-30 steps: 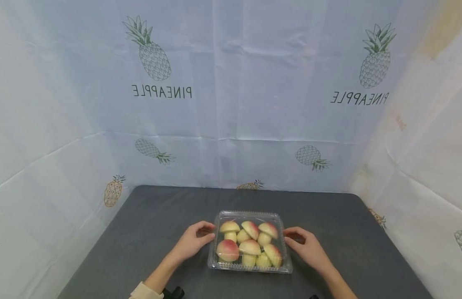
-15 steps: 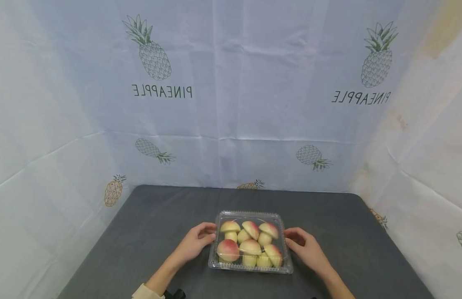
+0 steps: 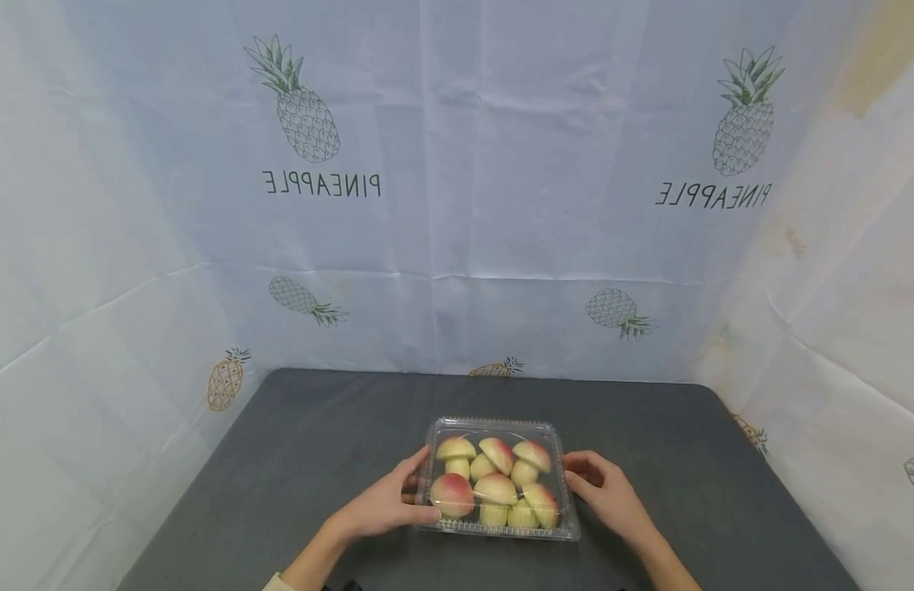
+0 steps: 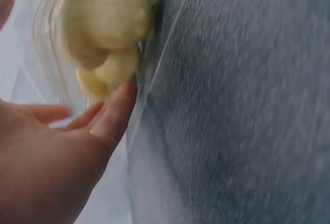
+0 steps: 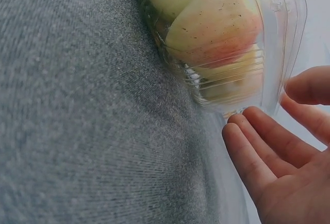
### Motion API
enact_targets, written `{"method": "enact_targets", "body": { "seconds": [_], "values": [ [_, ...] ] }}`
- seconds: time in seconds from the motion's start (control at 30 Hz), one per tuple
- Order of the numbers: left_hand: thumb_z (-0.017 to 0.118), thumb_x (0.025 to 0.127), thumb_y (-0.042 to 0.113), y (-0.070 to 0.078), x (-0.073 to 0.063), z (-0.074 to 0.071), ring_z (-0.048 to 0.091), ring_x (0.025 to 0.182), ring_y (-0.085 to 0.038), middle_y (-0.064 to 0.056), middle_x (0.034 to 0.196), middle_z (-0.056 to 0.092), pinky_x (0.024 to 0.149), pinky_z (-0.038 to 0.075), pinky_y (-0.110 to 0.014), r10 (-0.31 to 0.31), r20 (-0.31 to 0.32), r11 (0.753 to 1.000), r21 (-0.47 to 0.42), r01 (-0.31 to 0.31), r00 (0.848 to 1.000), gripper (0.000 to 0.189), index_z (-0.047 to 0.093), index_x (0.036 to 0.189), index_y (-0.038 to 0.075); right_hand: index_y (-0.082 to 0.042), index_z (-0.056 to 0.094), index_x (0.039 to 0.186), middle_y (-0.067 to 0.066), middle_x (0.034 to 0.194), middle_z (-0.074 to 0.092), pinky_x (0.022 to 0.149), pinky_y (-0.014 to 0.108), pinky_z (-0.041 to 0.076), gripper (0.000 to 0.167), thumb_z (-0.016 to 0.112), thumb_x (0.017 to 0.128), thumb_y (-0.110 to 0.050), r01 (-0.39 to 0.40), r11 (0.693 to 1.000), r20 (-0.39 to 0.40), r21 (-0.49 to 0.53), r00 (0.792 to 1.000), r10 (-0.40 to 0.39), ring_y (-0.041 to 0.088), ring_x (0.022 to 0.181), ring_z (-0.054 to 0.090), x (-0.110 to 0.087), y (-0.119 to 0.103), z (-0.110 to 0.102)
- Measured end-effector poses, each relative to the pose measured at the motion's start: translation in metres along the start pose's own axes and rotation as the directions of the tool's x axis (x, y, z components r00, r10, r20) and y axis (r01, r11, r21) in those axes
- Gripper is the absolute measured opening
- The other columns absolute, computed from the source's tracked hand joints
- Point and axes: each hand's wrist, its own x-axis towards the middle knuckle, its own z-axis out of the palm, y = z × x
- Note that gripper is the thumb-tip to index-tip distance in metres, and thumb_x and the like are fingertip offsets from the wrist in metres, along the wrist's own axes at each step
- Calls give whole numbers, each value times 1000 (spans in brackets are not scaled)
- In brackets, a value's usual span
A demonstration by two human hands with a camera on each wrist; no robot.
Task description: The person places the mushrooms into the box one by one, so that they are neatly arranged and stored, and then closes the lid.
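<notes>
A clear plastic clamshell box (image 3: pixel 493 423) sits closed on the dark table. Through its lid show several mushroom-shaped pieces (image 3: pixel 494 487), pale yellow with reddish caps; what they are made of I cannot tell. My left hand (image 3: pixel 383 502) spreads along the box's left side, thumb by the front left corner and fingers farther back. In the left wrist view, fingertips (image 4: pixel 124 91) of that hand touch the box's side. At the right side rests my right hand (image 3: pixel 612 492), its fingers loosely bent. The right wrist view has its fingertips (image 5: pixel 234 131) right beside the box wall.
The dark grey table (image 3: pixel 338 410) has rounded far corners. A pale cloth curtain (image 3: pixel 457 205) printed with pineapples stands behind it and along both sides.
My left hand has spread wider: its thumb moved down toward the box's front left corner, away from the fingers. The right hand and the box stay nearly where they were.
</notes>
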Motion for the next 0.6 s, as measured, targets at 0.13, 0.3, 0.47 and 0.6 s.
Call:
{"method": "enact_targets", "body": {
  "seconds": [0.13,0.3,0.47,0.6],
  "values": [
    [77,89,44,0,2,9,37,140,-47,-28,160,17,102,48,-54,-7,-65,997,81,12,998,111,4,164,8,-5,68,122,9,117,70,85,27,55,28,71,97,-18,-4,1000,-8,-5,1000,4,13,103,66,1,-1,1],
    [79,85,49,-2,6,16,38,138,-44,-26,156,26,101,46,-56,11,-151,983,185,18,988,117,4,163,5,-3,68,124,12,117,70,82,28,56,30,70,97,-17,-11,1000,2,14,1000,11,14,102,67,3,-3,3],
    [80,85,47,-2,8,19,39,138,-48,-30,157,24,102,47,-55,18,-175,987,160,10,984,118,2,163,5,1,62,133,19,124,66,83,27,56,40,68,99,-21,-4,998,47,62,999,1,15,103,68,2,-6,2],
    [80,86,46,-1,11,19,39,138,-48,-29,156,24,102,48,-52,20,-176,988,151,7,984,118,1,163,4,0,60,136,18,125,66,84,27,56,45,69,99,-23,-17,997,54,75,998,13,15,106,67,-1,-10,-1]
  ]
}}
